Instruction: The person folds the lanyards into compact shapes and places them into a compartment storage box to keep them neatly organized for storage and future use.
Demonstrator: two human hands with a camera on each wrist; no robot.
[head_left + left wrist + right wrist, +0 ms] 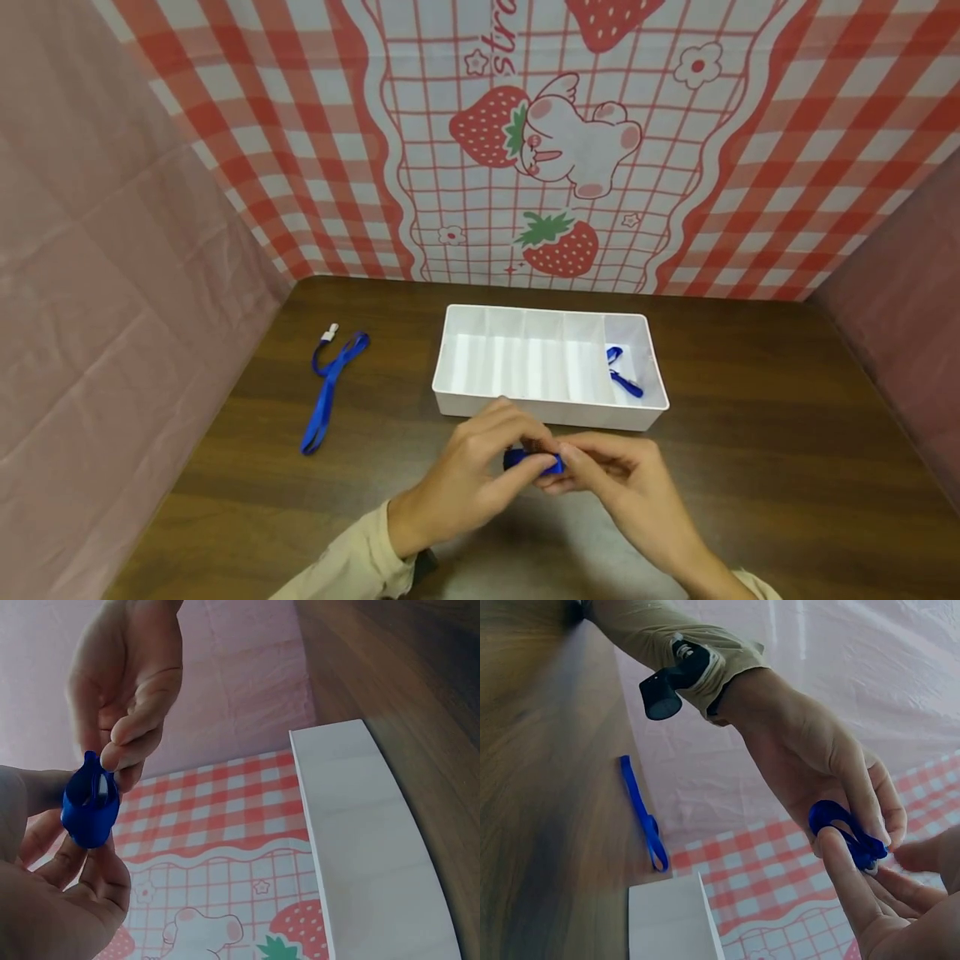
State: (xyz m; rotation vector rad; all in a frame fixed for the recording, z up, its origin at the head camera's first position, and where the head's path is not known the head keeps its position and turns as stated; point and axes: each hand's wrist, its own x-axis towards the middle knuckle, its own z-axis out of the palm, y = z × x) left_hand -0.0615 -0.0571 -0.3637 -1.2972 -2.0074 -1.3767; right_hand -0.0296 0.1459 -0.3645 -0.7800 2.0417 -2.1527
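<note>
Both hands meet in front of the white box and hold a folded blue lanyard (pixel 515 457) between them. My left hand (pixel 476 471) grips the bundle with thumb and fingers. Against its right end, my right hand (pixel 633 492) pinches the strap. In the left wrist view the lanyard (pixel 90 825) is wound into a compact loop, with a pale piece showing inside. The right wrist view shows the same lanyard (pixel 823 815) between both hands' fingertips, a whitish clip end at its lower edge. Fingers hide part of the bundle in the head view.
A white divided box (pixel 551 411) stands just beyond the hands; its rightmost compartment contains blue lanyard pieces (pixel 626 383). Another blue lanyard (pixel 324 404) with a white clip lies stretched out on the wooden table (pixel 787 417) at left. Patterned cloth (pixel 315 167) hangs behind.
</note>
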